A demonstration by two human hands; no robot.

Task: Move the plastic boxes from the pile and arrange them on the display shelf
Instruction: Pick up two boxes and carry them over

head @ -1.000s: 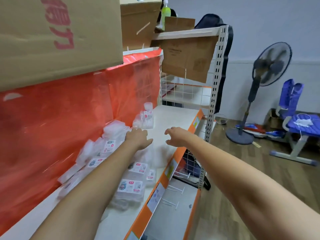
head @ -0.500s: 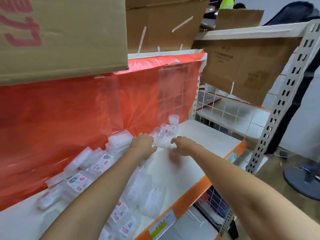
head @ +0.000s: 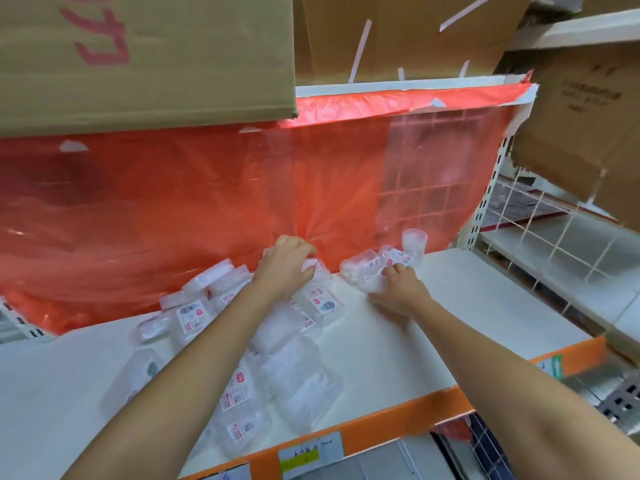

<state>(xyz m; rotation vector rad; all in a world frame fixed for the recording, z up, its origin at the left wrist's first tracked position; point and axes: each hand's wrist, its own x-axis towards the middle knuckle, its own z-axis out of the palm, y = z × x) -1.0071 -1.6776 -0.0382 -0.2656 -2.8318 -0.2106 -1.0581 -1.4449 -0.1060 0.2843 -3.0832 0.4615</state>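
Observation:
A pile of clear plastic boxes (head: 291, 375) with small printed labels lies across the white display shelf (head: 433, 341), from the front edge back to the red plastic sheet. My left hand (head: 287, 265) curls over a clear box (head: 317, 271) at the back of the pile. My right hand (head: 398, 289) grips another clear box (head: 363, 275) lying on its side just right of the pile. Behind it stand two more boxes (head: 398, 258) and a small clear cup (head: 414, 242) against the sheet.
A red plastic sheet (head: 173, 195) covers the shelf's back. Cardboard boxes (head: 138, 53) overhang from the shelf above. The front edge is an orange strip (head: 415, 417) with price tags. A wire-grid shelf (head: 554, 244) adjoins on the right.
The view has moved closer to the shelf. Both hands reached farther back; the left now holds a box at the pile's rear and the right has closed on a box beside it.

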